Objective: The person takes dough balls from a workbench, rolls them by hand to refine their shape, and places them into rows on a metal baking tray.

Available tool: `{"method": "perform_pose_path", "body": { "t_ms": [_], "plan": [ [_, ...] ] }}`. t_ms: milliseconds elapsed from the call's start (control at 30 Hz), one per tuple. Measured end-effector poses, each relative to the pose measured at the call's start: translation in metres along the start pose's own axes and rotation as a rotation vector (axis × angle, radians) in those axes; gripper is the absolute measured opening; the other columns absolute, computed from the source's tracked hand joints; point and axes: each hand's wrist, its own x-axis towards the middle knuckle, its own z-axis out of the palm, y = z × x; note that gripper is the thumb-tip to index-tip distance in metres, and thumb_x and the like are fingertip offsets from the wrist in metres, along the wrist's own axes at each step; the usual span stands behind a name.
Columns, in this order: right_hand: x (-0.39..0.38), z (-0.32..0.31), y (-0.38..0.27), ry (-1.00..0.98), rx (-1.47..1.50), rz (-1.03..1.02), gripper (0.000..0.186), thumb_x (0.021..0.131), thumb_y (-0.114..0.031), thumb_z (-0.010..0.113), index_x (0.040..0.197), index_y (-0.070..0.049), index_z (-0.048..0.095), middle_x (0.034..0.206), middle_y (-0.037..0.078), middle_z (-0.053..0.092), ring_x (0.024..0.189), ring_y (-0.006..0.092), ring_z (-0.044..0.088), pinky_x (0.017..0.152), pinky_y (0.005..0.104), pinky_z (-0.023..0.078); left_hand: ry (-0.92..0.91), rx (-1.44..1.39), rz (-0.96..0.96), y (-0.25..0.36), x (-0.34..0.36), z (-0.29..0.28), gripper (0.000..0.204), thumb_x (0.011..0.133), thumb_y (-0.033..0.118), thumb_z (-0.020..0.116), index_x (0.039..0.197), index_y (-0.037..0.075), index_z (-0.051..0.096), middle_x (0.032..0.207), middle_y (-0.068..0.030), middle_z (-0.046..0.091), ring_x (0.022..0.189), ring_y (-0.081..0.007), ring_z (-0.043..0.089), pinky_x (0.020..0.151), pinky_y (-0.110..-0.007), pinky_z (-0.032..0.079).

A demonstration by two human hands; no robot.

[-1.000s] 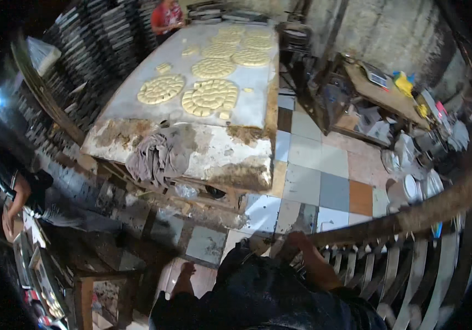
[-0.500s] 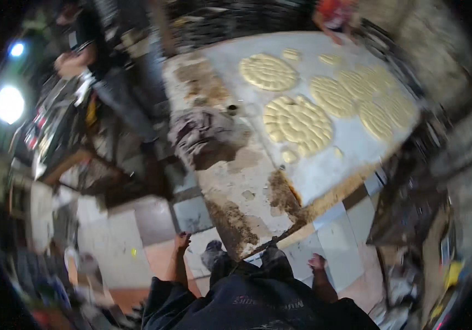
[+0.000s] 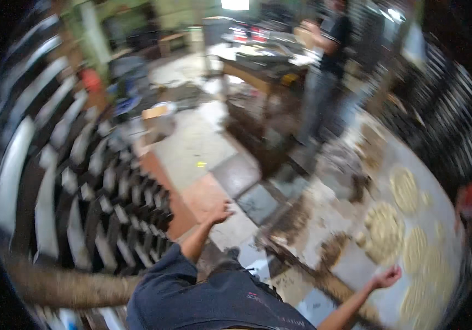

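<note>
Your right hand (image 3: 387,277) hangs near flat, pale yellow dough rounds (image 3: 383,233) lying on a white-topped counter (image 3: 350,260); a careless swing could smear the closest. Your left hand (image 3: 218,213) hangs over the pale-and-orange tiled floor (image 3: 189,144). Blur hides whether either grip is spread or closed.

Soft, pale yellow dough (image 3: 384,234) lies on the bench (image 3: 351,267) in flat, bumpy rounds with lines on them. One sits near the right hand (image 3: 385,278); more blurry ones spread to its right.
</note>
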Motion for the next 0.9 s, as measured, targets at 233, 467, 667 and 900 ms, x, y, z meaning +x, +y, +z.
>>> {"method": "perform_pose_path", "body": {
  "t_ms": [233, 467, 667, 900],
  "plan": [
    [-0.072, 0.177, -0.143, -0.646, 0.788, -0.270, 0.027, 0.104, -0.023, 0.059, 0.119, -0.001, 0.059, 0.097, 0.003, 0.055, 0.088, 0.0160, 0.051, 0.080, 0.0281, 0.046, 1.138, 0.270, 0.698, 0.275, -0.112, -0.267, 0.055, 0.080, 0.023, 0.076, 0.125, 0.001, 0.055, 0.116, -0.0204, 0.058, 0.111, -0.0376, 0.055, 0.099, -0.045, 0.044],
    [-0.243, 0.180, -0.348, -1.053, 0.696, -0.292, 0.008, 0.087, -0.007, 0.062, 0.091, -0.001, 0.060, 0.089, 0.007, 0.054, 0.081, 0.0195, 0.052, 0.072, 0.0319, 0.044, 2.177, 0.979, 0.918, 0.364, -0.339, -0.384, 0.016, 0.085, 0.012, 0.068, 0.098, 0.005, 0.063, 0.099, -0.0112, 0.063, 0.103, -0.0290, 0.060, 0.093, -0.044, 0.047],
    [-0.287, 0.217, -0.449, -1.181, 0.922, -0.215, 0.007, 0.086, -0.009, 0.062, 0.088, -0.002, 0.060, 0.083, 0.010, 0.057, 0.071, 0.0241, 0.052, 0.065, 0.0336, 0.044, 1.910, -0.568, 1.165, 0.321, -0.385, -0.367, 0.048, 0.097, 0.017, 0.060, 0.139, 0.002, 0.045, 0.112, -0.0102, 0.064, 0.102, -0.0200, 0.062, 0.089, -0.034, 0.047],
    [-0.322, 0.164, -0.788, -1.166, 1.857, -1.074, 0.050, 0.070, -0.016, 0.080, 0.116, -0.005, 0.064, 0.107, 0.014, 0.064, 0.103, 0.0338, 0.062, 0.092, 0.0457, 0.051, 2.047, -0.489, 1.107, 0.251, -0.286, -0.303, 0.037, 0.093, 0.028, 0.055, 0.120, 0.004, 0.045, 0.103, -0.0094, 0.051, 0.087, -0.0166, 0.048, 0.077, -0.033, 0.043]
  ]
}}
